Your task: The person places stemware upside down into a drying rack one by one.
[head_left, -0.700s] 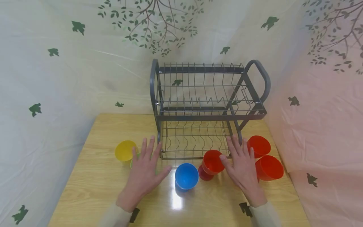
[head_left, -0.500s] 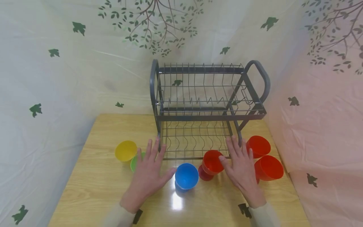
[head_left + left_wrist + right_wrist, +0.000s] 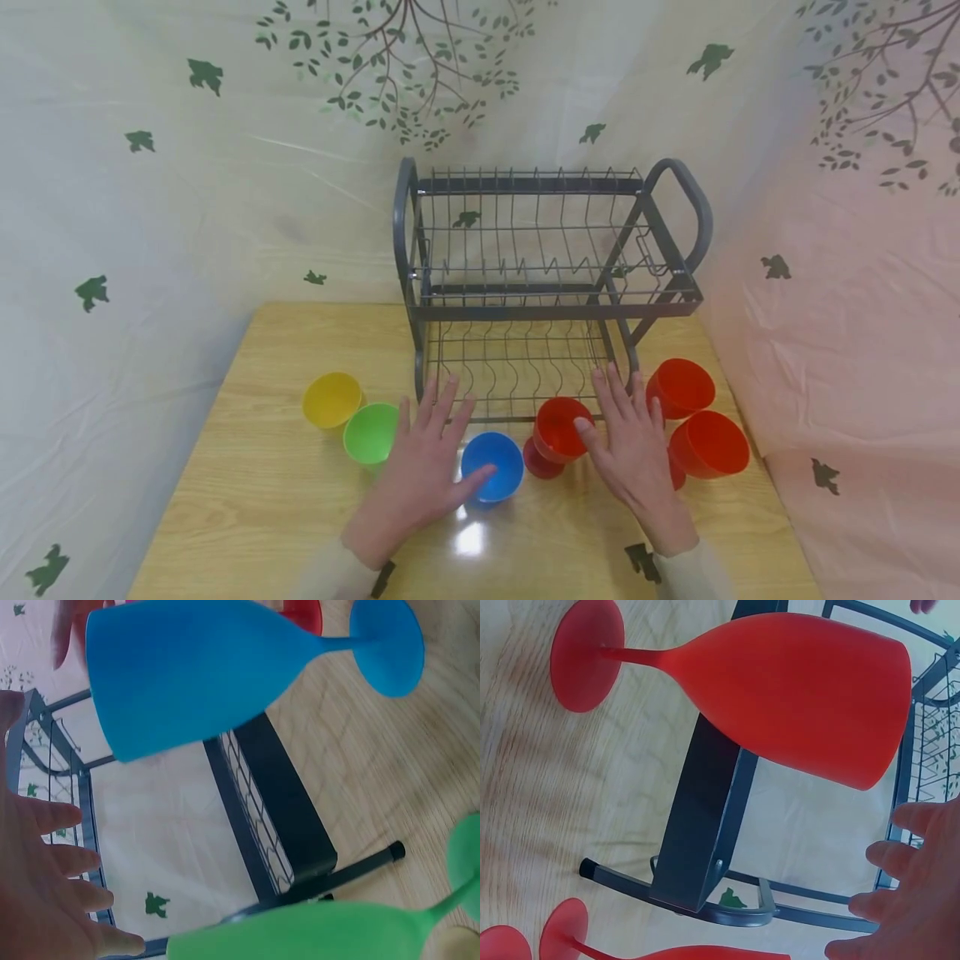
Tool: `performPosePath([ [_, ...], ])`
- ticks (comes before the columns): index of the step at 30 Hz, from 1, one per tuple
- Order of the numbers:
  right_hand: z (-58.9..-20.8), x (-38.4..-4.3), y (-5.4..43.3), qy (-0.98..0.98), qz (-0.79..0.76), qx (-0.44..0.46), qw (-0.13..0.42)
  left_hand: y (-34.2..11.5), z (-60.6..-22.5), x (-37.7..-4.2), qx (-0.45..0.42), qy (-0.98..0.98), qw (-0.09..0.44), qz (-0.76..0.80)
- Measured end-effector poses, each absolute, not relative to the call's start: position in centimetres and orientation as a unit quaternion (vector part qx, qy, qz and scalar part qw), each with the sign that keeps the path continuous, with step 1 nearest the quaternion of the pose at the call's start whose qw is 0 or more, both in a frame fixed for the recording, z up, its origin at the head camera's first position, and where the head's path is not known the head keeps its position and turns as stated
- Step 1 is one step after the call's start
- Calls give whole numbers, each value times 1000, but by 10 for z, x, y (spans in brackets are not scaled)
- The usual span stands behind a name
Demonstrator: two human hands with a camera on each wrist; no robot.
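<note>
Left hand: fingers spread, grasping nothing; lies between green goblet and blue goblet. Right hand: fingers extended, grasping nothing; lies between single red goblet and, farther right, red goblet pair. Yellow goblet: far left. All stand upright on wooden table, before two-tier rack.

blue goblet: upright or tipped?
Upright. The blue goblet stands with its round base on the table, and the head view looks down into its bowl.
</note>
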State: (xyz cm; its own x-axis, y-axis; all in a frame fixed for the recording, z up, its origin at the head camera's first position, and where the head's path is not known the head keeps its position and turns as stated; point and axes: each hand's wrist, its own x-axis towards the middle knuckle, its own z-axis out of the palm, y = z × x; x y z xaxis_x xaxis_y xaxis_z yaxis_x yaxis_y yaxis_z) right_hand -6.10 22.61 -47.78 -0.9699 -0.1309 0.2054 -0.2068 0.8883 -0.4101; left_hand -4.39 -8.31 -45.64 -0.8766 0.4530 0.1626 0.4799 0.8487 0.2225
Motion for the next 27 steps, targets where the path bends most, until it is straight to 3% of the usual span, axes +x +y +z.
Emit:
performPosePath([
  [15, -484, -60, 225, -967, 219, 91, 89, -55, -464, -40, -319, -940, 1, -119],
  [27, -485, -59, 226, -966, 225, 93, 88, -49, -467, -41, -361, -929, 20, -85],
])
